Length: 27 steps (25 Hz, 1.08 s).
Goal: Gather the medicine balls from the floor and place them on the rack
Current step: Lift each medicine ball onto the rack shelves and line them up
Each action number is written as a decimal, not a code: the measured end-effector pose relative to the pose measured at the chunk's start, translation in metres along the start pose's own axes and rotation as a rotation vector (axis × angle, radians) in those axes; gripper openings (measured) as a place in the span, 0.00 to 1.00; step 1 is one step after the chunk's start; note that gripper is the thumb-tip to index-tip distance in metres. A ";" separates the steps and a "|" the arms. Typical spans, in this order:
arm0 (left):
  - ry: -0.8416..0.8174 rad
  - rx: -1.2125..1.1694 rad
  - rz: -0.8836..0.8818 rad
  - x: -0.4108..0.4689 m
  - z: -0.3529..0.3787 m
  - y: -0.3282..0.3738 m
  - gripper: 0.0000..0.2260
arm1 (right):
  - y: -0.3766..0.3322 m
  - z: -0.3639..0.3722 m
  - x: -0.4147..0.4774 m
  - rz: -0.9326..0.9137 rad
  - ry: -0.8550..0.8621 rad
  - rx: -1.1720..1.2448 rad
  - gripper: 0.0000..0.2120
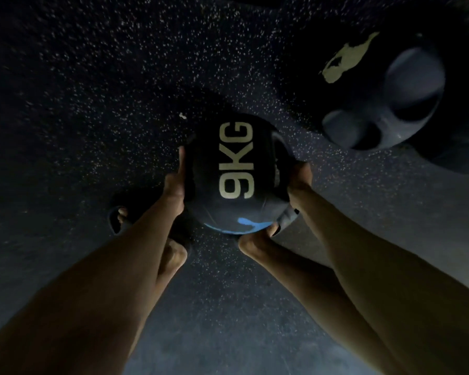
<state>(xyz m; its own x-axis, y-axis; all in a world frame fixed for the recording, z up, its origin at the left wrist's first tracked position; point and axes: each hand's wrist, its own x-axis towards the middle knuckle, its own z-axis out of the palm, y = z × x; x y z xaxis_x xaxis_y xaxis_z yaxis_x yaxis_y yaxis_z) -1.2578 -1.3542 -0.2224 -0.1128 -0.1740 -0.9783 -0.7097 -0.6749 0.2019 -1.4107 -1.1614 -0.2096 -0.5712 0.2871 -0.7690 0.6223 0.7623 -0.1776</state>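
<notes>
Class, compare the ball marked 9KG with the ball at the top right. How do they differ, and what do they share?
The 9KG ball is held between the left hand and right hand; the other ball lies untouched on the floor. The 9KG ball bears crisp lettering; the other ball's pale mark is flaked. Both are dark and round.

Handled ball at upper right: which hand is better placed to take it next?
Right, probably. The handled ball lies on the side of the right hand; the left hand is beyond the 9KG ball from it. Both hands grip that ball now.
</notes>
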 end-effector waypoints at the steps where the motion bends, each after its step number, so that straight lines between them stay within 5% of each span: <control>1: 0.031 0.006 -0.007 -0.019 -0.004 0.010 0.34 | -0.005 -0.004 -0.013 0.017 0.001 0.043 0.19; 6: 0.120 0.030 0.074 -0.140 -0.043 0.060 0.28 | -0.053 -0.054 -0.111 -0.072 -0.126 0.046 0.19; 11: 0.116 0.076 0.117 -0.315 -0.082 0.125 0.49 | -0.117 -0.150 -0.264 -0.222 -0.091 0.060 0.21; 16: 0.145 -0.014 0.292 -0.530 -0.109 0.185 0.44 | -0.173 -0.249 -0.429 -0.361 -0.121 0.122 0.21; 20: 0.136 -0.098 0.391 -0.620 -0.137 0.198 0.45 | -0.205 -0.294 -0.510 -0.525 -0.083 0.102 0.21; 24: 0.112 -0.195 0.555 -0.702 -0.163 0.222 0.27 | -0.250 -0.331 -0.586 -0.747 -0.002 0.105 0.19; 27: 0.135 -0.245 0.660 -0.738 -0.189 0.243 0.24 | -0.286 -0.345 -0.636 -0.855 0.035 0.123 0.18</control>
<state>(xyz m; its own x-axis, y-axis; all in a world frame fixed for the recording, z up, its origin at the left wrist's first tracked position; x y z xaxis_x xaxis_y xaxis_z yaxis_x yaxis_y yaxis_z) -1.2154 -1.5251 0.5579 -0.3666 -0.6782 -0.6370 -0.3446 -0.5370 0.7700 -1.4102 -1.3615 0.5418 -0.8846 -0.3369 -0.3224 0.0240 0.6576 -0.7530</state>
